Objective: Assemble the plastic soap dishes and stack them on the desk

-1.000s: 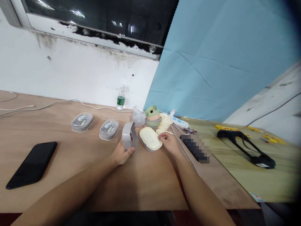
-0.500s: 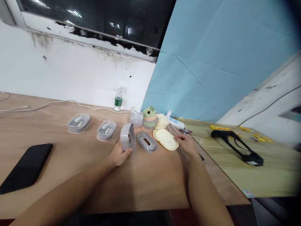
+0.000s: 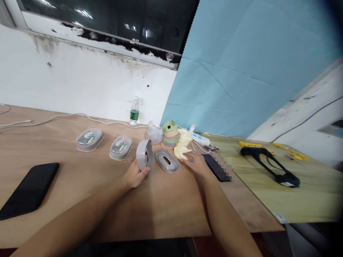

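My left hand (image 3: 136, 175) grips a grey plastic oval shell (image 3: 144, 156), tilted up on its edge with its slotted side facing right. Just right of it, a grey oval tray (image 3: 167, 161) with a long slot lies on the table. My right hand (image 3: 195, 162) is over the cream-coloured lids (image 3: 180, 152), its fingers apart and partly covering them, close to the grey tray's right edge. Behind these stands a stack of green, peach and grey oval shells (image 3: 170, 134), beside cream pieces (image 3: 184, 137).
Two clear-covered grey boxes (image 3: 89, 139) (image 3: 120, 147) sit to the left. Phones lie at the left (image 3: 29, 189) and right (image 3: 216, 167). At the back are a water bottle (image 3: 134, 112), crumpled clear plastic (image 3: 154, 132) and a power strip (image 3: 200, 138). A black strap frame (image 3: 270, 167) lies far right.
My right hand has moved left from the outer edge of a cream lid to over the cream lids. The right phone now shows. My left hand keeps the grey shell in place.
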The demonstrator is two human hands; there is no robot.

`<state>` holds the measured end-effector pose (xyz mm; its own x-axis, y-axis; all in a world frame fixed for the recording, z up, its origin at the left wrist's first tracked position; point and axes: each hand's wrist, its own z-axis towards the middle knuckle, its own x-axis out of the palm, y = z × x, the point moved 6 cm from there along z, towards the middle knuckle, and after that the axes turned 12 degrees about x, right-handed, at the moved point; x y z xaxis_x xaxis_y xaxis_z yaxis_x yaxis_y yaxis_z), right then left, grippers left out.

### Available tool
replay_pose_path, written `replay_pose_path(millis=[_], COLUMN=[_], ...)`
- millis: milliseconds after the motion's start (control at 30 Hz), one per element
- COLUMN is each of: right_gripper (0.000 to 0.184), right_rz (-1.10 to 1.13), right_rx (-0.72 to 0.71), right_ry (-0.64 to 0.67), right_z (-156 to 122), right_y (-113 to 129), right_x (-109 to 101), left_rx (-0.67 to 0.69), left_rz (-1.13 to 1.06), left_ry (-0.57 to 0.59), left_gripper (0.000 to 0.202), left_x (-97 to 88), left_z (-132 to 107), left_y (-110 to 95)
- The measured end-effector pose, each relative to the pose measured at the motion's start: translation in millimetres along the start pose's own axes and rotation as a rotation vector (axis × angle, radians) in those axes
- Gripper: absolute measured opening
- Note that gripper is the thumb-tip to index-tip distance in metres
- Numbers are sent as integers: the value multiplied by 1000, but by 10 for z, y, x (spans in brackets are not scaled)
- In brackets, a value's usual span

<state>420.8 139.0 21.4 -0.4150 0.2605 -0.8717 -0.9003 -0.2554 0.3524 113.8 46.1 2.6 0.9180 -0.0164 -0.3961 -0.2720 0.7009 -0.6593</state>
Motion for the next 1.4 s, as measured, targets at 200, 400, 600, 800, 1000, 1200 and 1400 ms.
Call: replay_pose_path(millis=[200, 400, 600, 800, 1000, 1200, 1400], right_gripper=[31, 30, 29, 28, 21, 20, 27], right_rz=[-31, 56, 133, 162, 141, 237, 405], right_rx=[-98, -45, -70, -56, -62, -28, 42], right_ry=[24, 27, 56, -8, -89, -191, -47], right_z=[20, 26, 0, 10, 6, -73, -89], right_y=[-41, -70, 33, 69, 142, 360, 508], right_x=[78, 119, 139, 132, 84, -48, 86], left_rx=[-2, 30, -165, -405, -392, -338, -375], left_rz=[1, -46, -256, -433, -314, 27, 290], left_ry=[29, 16, -102, -298, 56, 134, 215], left_gripper=[67, 59, 61, 67, 64, 42, 34], left_x=[9, 9, 52, 356, 694, 458, 464], left_z=[10, 50, 111, 245, 243, 166, 243], left_y=[-7, -68, -39, 37, -76, -147, -106])
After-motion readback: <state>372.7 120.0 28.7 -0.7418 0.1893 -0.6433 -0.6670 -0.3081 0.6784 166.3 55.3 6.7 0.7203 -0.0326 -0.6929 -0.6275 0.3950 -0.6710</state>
